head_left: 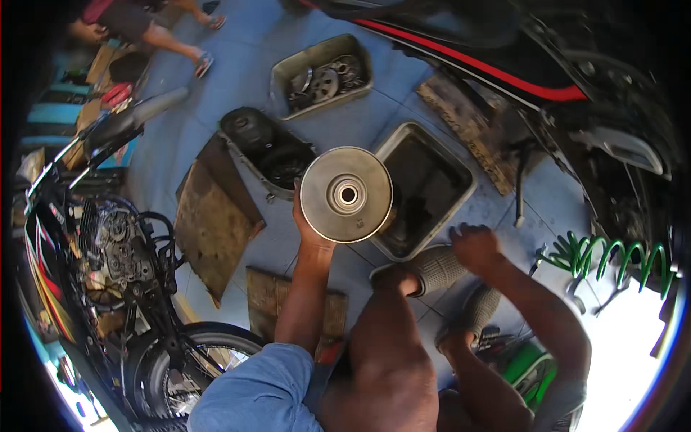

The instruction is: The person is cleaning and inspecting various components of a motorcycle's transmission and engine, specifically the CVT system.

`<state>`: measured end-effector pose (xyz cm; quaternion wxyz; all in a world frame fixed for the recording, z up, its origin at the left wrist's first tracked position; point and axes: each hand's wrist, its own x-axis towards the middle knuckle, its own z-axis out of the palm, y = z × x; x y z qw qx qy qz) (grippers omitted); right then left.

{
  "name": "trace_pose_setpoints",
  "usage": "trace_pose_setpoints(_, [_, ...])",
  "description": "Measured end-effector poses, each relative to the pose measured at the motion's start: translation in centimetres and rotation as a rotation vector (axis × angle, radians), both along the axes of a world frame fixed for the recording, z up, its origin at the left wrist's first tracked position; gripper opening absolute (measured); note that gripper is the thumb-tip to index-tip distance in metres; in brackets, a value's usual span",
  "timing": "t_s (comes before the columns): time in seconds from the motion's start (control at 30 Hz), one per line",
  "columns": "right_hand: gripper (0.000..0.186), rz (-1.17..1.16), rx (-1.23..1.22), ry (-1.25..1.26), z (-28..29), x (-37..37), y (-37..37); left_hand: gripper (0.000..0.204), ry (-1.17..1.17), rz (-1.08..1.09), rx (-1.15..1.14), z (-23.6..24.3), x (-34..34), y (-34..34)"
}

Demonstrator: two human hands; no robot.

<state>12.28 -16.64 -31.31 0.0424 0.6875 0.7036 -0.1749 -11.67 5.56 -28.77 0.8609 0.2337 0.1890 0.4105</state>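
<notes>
Gripping a round silver metal pulley disc (pixel 346 194) by its rim, the left hand (pixel 306 227) holds it above a dark rectangular metal tray (pixel 461 173); the right hand (pixel 475 248) hovers curled, holding nothing. A slipped 1-handed grip could drop it.

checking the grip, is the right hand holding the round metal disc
No, the left hand holds the round metal disc; the right hand is down by the knee.

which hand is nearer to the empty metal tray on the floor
Right. The right hand hovers by the near corner of the metal tray; the left hand is off to its left, holding up a round metal disc.
</notes>
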Motion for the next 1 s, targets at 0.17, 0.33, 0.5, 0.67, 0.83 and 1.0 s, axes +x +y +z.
trace_pose_setpoints(0.17, [0.032,-0.028,0.171,0.258,-1.5,-9.2,9.6,0.055,-0.049,0.072,0.057,-1.4,-2.6,1.7])
trace_pose_setpoints(0.33, [0.042,-0.04,0.167,0.226,-7.3,-12.4,14.8,0.052,0.071,0.2,-0.037,-0.3,-2.0,1.3])
trace_pose_setpoints(0.5, [0.043,-0.364,0.061,0.32,-8.1,-13.6,17.0,0.05,0.049,0.204,-0.127,-0.3,-3.3,1.5])
trace_pose_setpoints(0.67, [0.049,-0.441,0.074,0.326,-6.9,-11.1,17.2,0.052,0.177,0.25,-0.154,-1.4,-3.6,1.6])
trace_pose_setpoints(0.83, [0.038,-0.683,0.213,0.445,-2.8,-6.4,14.2,0.062,-0.061,0.019,-0.005,-2.3,-5.1,2.3])
trace_pose_setpoints(1.0, [0.032,-0.678,0.529,0.665,-6.3,-2.4,9.4,0.056,0.158,0.033,-0.238,-3.1,-2.3,1.0])
